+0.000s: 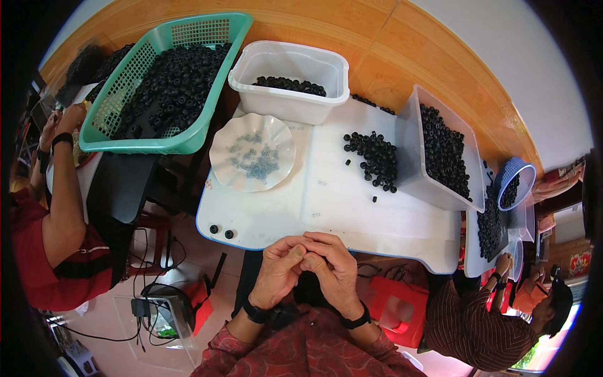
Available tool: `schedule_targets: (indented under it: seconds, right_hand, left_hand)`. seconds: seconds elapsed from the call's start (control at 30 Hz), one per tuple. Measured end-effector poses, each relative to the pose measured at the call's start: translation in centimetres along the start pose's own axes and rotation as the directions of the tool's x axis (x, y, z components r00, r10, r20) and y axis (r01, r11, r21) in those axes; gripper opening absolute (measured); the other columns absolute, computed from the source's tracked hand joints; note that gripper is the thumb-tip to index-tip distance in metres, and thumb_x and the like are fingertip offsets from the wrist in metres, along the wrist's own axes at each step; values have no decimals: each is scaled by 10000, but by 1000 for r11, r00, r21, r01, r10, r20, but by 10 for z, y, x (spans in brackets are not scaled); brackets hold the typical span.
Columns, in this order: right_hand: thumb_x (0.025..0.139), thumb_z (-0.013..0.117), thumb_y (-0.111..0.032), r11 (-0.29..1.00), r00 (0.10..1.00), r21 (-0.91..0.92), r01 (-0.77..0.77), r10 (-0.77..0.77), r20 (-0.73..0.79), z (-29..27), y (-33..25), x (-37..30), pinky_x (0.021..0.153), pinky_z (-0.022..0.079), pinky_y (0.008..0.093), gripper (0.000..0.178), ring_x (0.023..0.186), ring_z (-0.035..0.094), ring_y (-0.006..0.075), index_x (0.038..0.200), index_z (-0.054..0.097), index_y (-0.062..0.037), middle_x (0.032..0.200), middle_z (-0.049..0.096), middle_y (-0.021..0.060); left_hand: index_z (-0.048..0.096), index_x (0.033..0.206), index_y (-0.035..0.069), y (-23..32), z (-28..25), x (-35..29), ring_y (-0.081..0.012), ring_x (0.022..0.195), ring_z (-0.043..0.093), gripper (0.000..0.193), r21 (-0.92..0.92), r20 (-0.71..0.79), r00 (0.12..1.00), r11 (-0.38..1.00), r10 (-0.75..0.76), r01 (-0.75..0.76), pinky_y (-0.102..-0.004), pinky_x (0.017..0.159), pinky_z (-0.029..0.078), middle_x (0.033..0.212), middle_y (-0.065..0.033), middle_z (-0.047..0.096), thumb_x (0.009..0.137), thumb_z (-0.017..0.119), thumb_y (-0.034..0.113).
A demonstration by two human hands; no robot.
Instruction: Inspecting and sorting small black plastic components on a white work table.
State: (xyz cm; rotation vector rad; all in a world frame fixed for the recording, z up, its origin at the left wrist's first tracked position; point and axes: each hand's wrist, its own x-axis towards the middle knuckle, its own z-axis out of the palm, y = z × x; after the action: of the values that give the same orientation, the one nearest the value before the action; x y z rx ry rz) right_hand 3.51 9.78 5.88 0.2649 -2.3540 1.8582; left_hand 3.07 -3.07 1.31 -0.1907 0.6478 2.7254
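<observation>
left hand [279, 269], right hand [334, 264] pinched together, maybe on hidden part.

White table [352, 213] in front of me, rounded corners, blue edge. On it: scalloped white plate [252, 151] with small grey metal bits, left of centre. White tub [290, 80] at far edge, few black rings inside. Clear bin [440, 151] at right, full of black rings. Loose pile of black rings [374, 157] between plate and bin, few strays beside it. Two single black rings [221, 232] near my left corner. I see green basket [164, 81] overlapping far-left edge, heaped with black rings.
</observation>
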Motion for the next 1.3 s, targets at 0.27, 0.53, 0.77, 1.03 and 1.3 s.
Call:
schedule_targets:
  seconds: [0.27,0.53,0.77,1.03,1.3]
  right_hand:
    - [921,610,-16,968,984,181,-175,178,0,-7,6,-3,782,525,265,163,905,628,138,1074,665,-4,1191,605,116]
    - [970,551,-47,938,984,320,-130,161,-71,-8,15,-3,876,467,249,163,955,589,116,1094,634,19,1200,593,106]
    - [972,565,-81,806,958,555,-206,283,-55,-8,20,-4,860,470,248,170,929,591,116,1089,638,18,1198,608,101]
    - [969,570,-75,830,953,533,-163,273,-134,-13,23,0,839,490,257,156,965,613,126,1076,637,15,1123,641,93]
    - [944,600,-69,960,922,26,-280,277,-270,-39,39,13,684,523,258,117,831,650,144,1013,635,19,943,670,88]
  left_hand:
    - [647,1087,-9,-5,-4,4,-125,798,634,193,-39,78,995,997,-64,67,-307,724,566,902,-71,664,972,575,129]
    - [618,1201,-23,-6,4,5,-103,823,646,255,0,68,996,998,-58,58,-330,790,603,971,-61,665,989,528,86]
    - [616,1164,-37,-5,5,7,-123,803,630,244,-18,27,996,996,-91,91,-342,777,606,942,-90,649,990,531,111]
    - [616,1142,-37,-6,8,11,-134,788,630,229,-73,28,993,990,-117,119,-331,743,601,968,-117,655,980,550,112]
    - [610,1166,-43,-2,5,10,-132,761,629,237,38,-20,996,995,-90,91,-336,716,606,979,-165,673,977,538,80]
